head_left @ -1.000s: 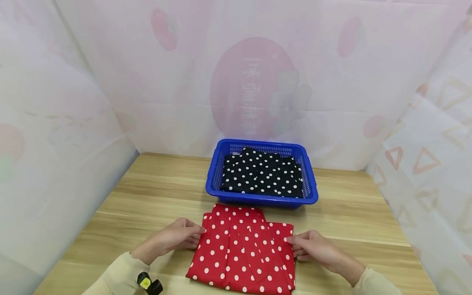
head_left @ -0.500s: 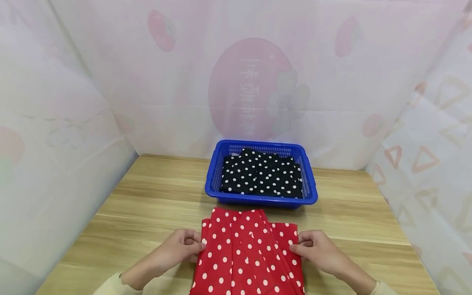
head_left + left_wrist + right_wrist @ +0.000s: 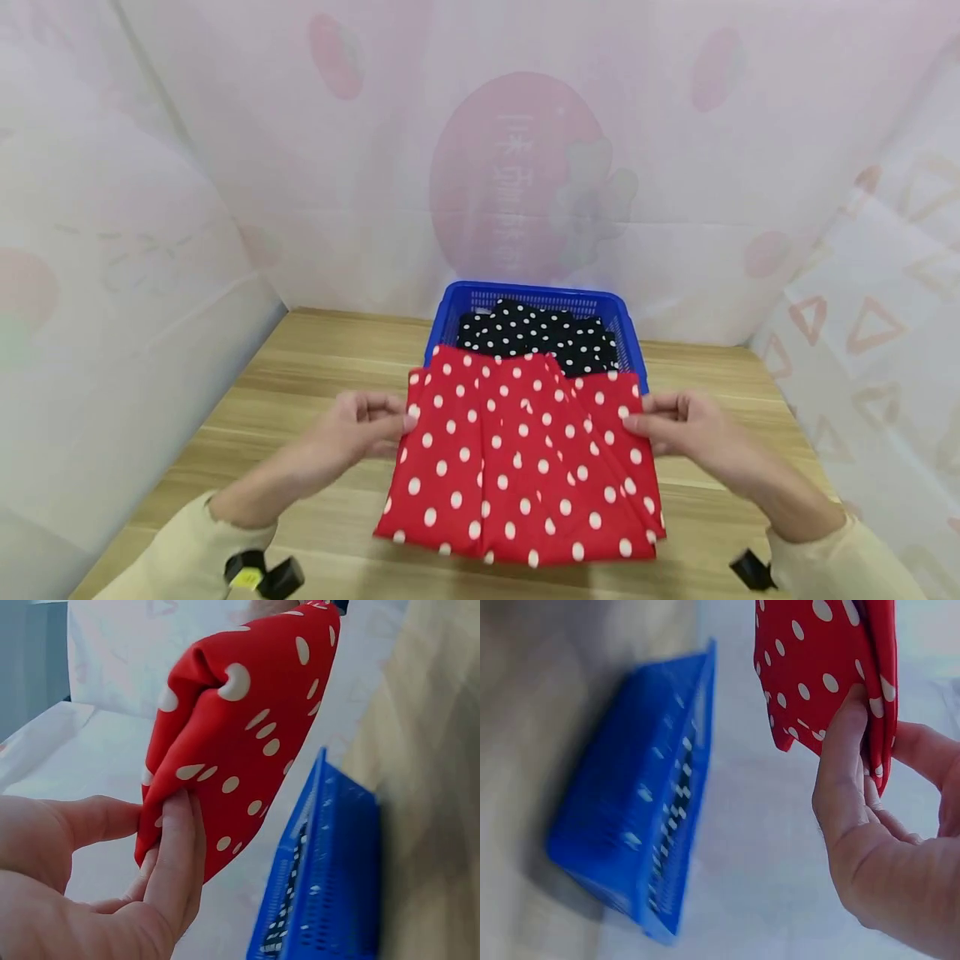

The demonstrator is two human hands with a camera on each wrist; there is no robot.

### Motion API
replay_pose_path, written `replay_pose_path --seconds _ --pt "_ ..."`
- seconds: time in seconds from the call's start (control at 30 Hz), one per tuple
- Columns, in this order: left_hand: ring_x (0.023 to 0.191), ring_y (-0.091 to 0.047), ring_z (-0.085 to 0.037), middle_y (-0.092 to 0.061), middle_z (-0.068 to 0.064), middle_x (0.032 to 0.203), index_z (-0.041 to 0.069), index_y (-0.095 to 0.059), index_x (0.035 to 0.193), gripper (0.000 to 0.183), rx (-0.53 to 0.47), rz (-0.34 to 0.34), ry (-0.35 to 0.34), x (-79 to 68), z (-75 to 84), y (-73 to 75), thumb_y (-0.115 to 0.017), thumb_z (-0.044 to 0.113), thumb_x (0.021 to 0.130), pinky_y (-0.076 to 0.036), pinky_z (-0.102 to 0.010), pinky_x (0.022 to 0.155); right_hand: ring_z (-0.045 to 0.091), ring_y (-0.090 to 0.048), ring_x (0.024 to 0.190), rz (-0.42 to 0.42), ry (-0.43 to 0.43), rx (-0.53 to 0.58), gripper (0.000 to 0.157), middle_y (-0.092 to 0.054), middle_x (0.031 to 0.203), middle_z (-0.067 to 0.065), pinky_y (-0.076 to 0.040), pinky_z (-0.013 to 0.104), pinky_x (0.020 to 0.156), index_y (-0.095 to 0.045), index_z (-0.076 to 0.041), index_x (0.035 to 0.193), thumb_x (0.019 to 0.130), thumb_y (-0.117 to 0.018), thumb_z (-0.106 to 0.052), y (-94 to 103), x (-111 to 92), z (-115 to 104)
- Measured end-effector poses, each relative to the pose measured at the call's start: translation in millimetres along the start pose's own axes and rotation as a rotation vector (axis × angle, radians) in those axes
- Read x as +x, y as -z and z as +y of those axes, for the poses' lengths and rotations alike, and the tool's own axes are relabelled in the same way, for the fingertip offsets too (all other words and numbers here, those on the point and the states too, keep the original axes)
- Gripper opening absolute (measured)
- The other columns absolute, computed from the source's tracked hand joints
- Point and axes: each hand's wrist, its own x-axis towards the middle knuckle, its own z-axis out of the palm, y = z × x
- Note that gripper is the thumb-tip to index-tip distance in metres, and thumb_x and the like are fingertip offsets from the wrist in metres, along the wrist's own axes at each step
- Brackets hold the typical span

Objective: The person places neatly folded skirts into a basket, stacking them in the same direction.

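Note:
A folded red cloth garment with white polka dots [image 3: 517, 458] hangs raised above the table, overlapping the front of the blue basket [image 3: 637, 354] in the head view. My left hand [image 3: 363, 429] pinches its left edge, thumb on the near face and fingers behind. On the opposite edge my right hand [image 3: 686, 429] pinches it the same way. Both wrist views show the cloth's layers [image 3: 225, 750] between thumb and fingers, with the basket [image 3: 630, 780] beyond and lower. Inside the basket lies a folded black cloth with white dots [image 3: 540, 333].
The wooden table [image 3: 337, 350] extends to both sides of the basket. A pale printed curtain [image 3: 360, 208] stands close behind the basket, and similar sheets hang at left and right. Small black devices [image 3: 262, 575] sit at the cuffs.
Both hands have lifted the red dotted garment off the table and moved it forward, toward the basket. The basket and the black cloth have stayed in place.

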Motion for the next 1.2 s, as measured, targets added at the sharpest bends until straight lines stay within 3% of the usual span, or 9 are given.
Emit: replay_pose_path --seconds 0.13,0.27,0.57,0.7,0.83,1.0,1.1,1.2 --pt "0.105 -0.069 -0.025 -0.064 -0.013 0.120 0.001 -0.058 0.121 0.044 -0.017 0.055 -0.030 38.1 21.5 12.3 -0.064 0.035 0.093 -0.056 -0.038 0.095 0.022 -0.072 0.092 0.059 -0.001 -0.004 0.054 -0.071 0.106 0.007 -0.058 0.032 0.089 -0.058 0.000 0.124 0.090 -0.066 -0.042 20.4 27 -20" --pt "0.104 -0.068 -0.021 -0.063 -0.012 0.120 -0.001 -0.059 0.120 0.042 -0.075 0.101 -0.058 82.5 32.7 23.7 -0.063 0.032 0.094 -0.055 -0.035 0.095 0.018 -0.072 0.095 0.084 -0.005 0.009 0.058 -0.070 0.111 0.008 -0.057 0.029 0.091 -0.056 0.002 0.126 0.091 -0.064 -0.044 36.1 61 -31" --pt "0.096 -0.070 -0.016 -0.066 -0.011 0.116 -0.004 -0.059 0.123 0.040 -0.162 0.216 0.017 170.8 26.0 32.9 -0.063 0.024 0.094 -0.054 -0.036 0.097 0.018 -0.069 0.106 0.193 -0.084 0.085 0.060 -0.058 0.132 0.016 -0.055 0.032 0.094 -0.053 -0.002 0.135 0.092 -0.063 -0.042 54.7 137 -18" --pt "0.071 -0.062 -0.008 -0.064 -0.002 0.084 -0.005 -0.063 0.115 0.030 -0.173 0.275 0.033 198.1 15.4 33.6 -0.063 0.017 0.094 -0.057 -0.022 0.075 0.023 -0.066 0.112 0.255 -0.121 0.096 0.060 -0.057 0.134 0.016 -0.053 0.035 0.098 -0.049 -0.001 0.139 0.094 -0.062 -0.039 52.8 161 -5" --pt "0.056 -0.046 -0.009 -0.054 0.002 0.063 -0.008 -0.066 0.103 0.022 -0.135 0.315 0.037 214.0 4.7 33.0 -0.060 0.012 0.095 -0.044 -0.018 0.057 0.027 -0.064 0.115 0.308 -0.135 0.084 0.057 -0.058 0.133 0.017 -0.053 0.037 0.098 -0.051 0.001 0.137 0.094 -0.061 -0.035 47.8 178 7" --pt "0.069 -0.062 -0.011 -0.068 -0.006 0.084 -0.006 -0.067 0.108 0.025 0.018 0.367 0.037 222.3 -1.3 29.3 -0.060 0.014 0.095 -0.054 -0.019 0.064 0.031 -0.062 0.118 0.366 -0.138 0.048 0.051 -0.058 0.133 0.018 -0.053 0.038 0.099 -0.053 0.001 0.135 0.096 -0.060 -0.031 44.8 187 16" --pt "0.076 -0.061 -0.015 -0.068 -0.010 0.091 -0.003 -0.070 0.101 0.023 0.247 0.428 0.013 220.6 -2.0 27.0 -0.061 0.017 0.094 -0.052 -0.022 0.062 0.031 -0.064 0.114 0.409 -0.123 -0.027 0.045 -0.059 0.130 0.019 -0.055 0.038 0.096 -0.057 0.001 0.132 0.096 -0.059 -0.028 44.9 185 18" --pt "0.062 -0.052 -0.017 -0.061 -0.007 0.068 0.001 -0.068 0.073 0.026 0.535 0.493 -0.046 214.7 -2.2 27.3 -0.061 0.017 0.092 -0.042 -0.022 0.048 0.029 -0.067 0.105 0.457 -0.078 -0.177 0.038 -0.064 0.122 0.020 -0.058 0.037 0.088 -0.061 0.001 0.125 0.096 -0.058 -0.023 46.8 179 22"
